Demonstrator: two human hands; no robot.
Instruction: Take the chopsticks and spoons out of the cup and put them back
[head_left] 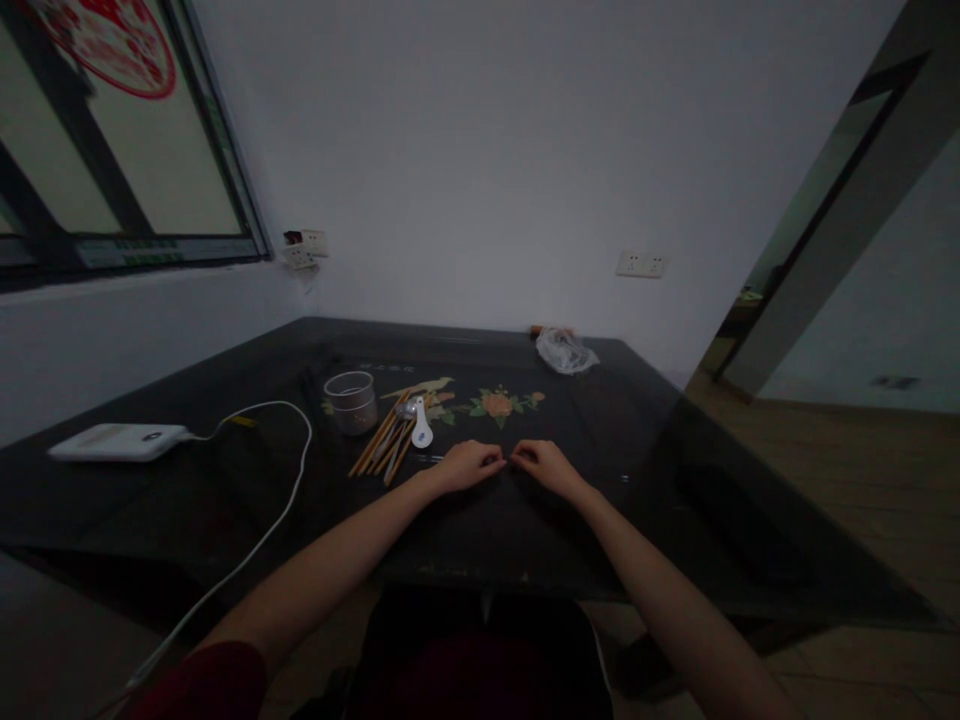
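Observation:
My left hand (469,466) and my right hand (546,466) rest on the dark table (225,500), fingertips almost meeting in the middle. Both have their fingers curled in as if pinching; what they hold, if anything, is too small and dark to make out. Just left of my left hand lies a bundle of wooden chopsticks (381,449) with a white spoon (421,425) and a metal spoon (406,409) on top. A round metal cup (350,400) stands behind them.
A white power bank (118,441) lies at the far left, its white cable (289,490) looping across the table and off the near edge. A crumpled clear plastic bag (565,351) sits at the back by the wall. A flower pattern (498,404) decorates the tabletop. A doorway opens on the right.

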